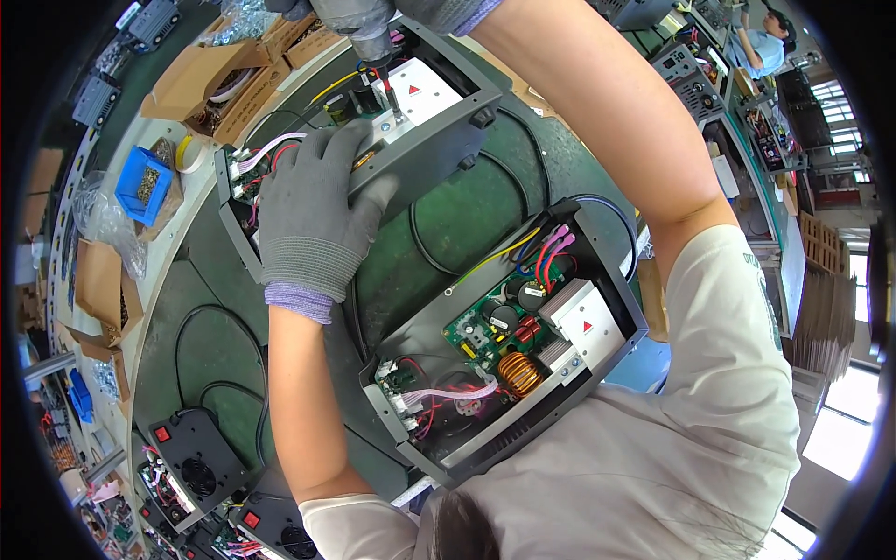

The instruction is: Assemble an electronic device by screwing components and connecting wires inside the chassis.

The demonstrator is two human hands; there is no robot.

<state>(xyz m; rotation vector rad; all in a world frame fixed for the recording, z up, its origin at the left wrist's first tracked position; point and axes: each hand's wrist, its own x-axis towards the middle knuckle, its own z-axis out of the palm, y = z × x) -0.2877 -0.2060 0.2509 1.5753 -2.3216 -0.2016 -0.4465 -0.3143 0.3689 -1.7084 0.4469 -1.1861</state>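
Observation:
My right hand, in a grey glove and partly cut off by the top edge, grips a power screwdriver. Its bit points down at the metal bracket beside a white heat sink plate in the far open metal case. In a matching glove, my left hand holds the near wall of that case, thumb outside and fingers over the edge. Wires and part of a circuit board show around the fingers. Closer to me is a second open case with a green circuit board, a copper coil and another heat sink.
Black cables loop over the green bench. At left stand a blue bin of small screws and cardboard boxes. More units with red switches sit at lower left. Another person works at upper right.

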